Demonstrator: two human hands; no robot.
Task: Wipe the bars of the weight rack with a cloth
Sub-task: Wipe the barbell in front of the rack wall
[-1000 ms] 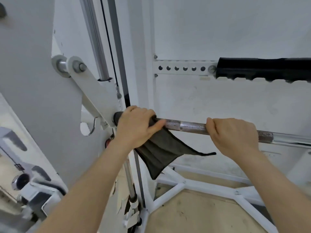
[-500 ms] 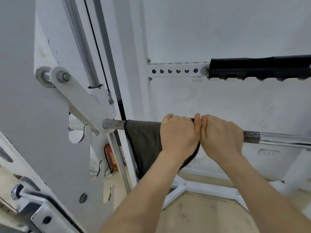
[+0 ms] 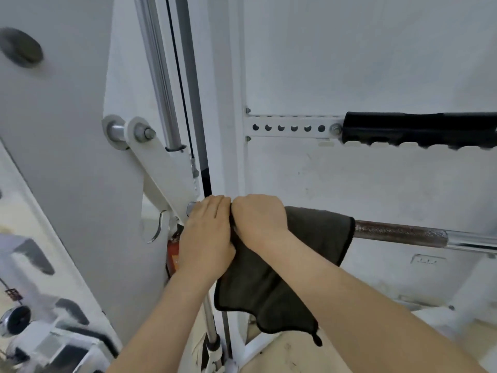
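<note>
A dark grey cloth (image 3: 271, 286) is draped over the horizontal steel bar (image 3: 403, 234) of the white weight rack and hangs down below it. My left hand (image 3: 207, 232) is closed around the bar near its left end, beside the rack's bracket. My right hand (image 3: 258, 219) sits right against it, gripping the cloth over the bar. The two hands touch. To the right of the cloth the bar's knurled part and its shiny chrome part are bare.
A white slanted bracket arm (image 3: 161, 170) with a bolt holds the bar's left end. A black padded bar (image 3: 419, 129) with a perforated white strip runs above. Vertical chrome guide rods (image 3: 158, 71) and a black cable stand behind. White frame tubes lie on the floor below.
Both hands and the cloth have slid left along the bar toward the bracket. The cloth now trails on the right of my hands, where before it hung on their left.
</note>
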